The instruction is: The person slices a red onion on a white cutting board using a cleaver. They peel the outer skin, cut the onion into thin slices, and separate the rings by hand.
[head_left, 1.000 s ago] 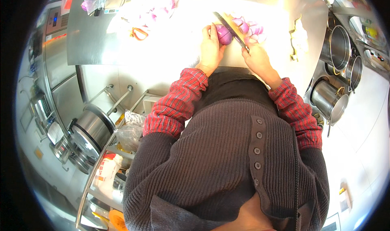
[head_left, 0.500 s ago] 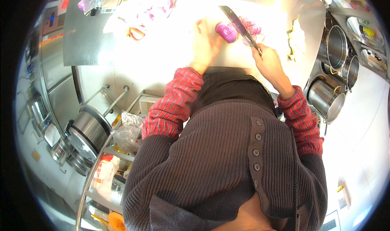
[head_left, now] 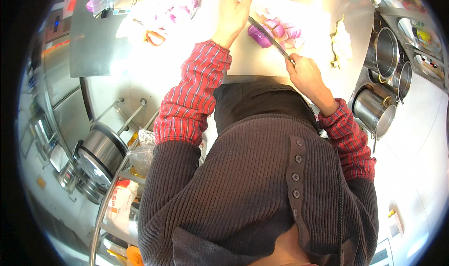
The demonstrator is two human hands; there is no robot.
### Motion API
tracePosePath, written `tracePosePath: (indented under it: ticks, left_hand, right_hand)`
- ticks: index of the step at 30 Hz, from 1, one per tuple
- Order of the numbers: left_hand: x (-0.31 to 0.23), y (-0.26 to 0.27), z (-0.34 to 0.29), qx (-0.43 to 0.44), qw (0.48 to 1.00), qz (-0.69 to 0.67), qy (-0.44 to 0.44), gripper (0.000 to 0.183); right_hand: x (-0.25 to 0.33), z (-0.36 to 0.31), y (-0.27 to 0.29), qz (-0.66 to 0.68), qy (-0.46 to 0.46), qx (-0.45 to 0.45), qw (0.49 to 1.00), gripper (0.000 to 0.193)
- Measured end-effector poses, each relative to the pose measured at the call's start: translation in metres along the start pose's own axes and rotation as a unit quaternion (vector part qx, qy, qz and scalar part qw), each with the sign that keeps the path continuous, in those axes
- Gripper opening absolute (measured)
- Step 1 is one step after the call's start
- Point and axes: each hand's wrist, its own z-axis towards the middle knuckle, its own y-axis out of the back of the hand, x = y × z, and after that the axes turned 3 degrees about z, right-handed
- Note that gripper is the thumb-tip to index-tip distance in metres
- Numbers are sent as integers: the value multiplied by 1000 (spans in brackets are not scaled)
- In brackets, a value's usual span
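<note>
In my right hand [head_left: 306,74] is the handle of a dark-bladed kitchen knife [head_left: 271,39], my fingers closed round it. Its blade slants up to the left, across or just above a purple onion piece [head_left: 258,36]. Cut red onion chunks [head_left: 283,30] lie beyond the blade on a pale cutting board [head_left: 243,67]. My left hand [head_left: 233,13] reaches toward the far side, left of the onion, with its thumb apart from the fingers. Its fingertips come close to the picture's top edge, and a small reddish patch shows beside them, too glare-washed to make out.
A pile of onion pieces [head_left: 175,6] lies at the far left in strong glare, near an orange-handled tool [head_left: 154,38]. Pale scraps [head_left: 342,44] sit at the right of the steel table [head_left: 96,55]. Steel pots [head_left: 374,111] stand beyond the table's right side.
My left hand has moved away from beside the onion, forward to the top edge. The knife has shifted slightly left and down, from between the onion pieces to the left piece.
</note>
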Motion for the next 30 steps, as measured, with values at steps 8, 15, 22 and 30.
tracePosePath:
  ticks: [8, 15, 22, 30]
  left_hand:
    - [-1, -37, 13, 95, 993, 53, -41, 50]
    - [0, -45, 6, 115, 958, 243, -98, 55]
    - [26, -70, 9, 74, 960, 245, -111, 53]
    - [31, -30, -26, -92, 988, -124, 23, 36]
  right_hand:
    - [-1, 2, -1, -12, -16, 9, 1000, 26]
    - [-14, 8, -18, -38, -23, 8, 999, 23]
    - [-45, 42, -38, -10, -19, 26, 999, 27]
    - [-51, 13, -13, 263, -48, 30, 963, 29]
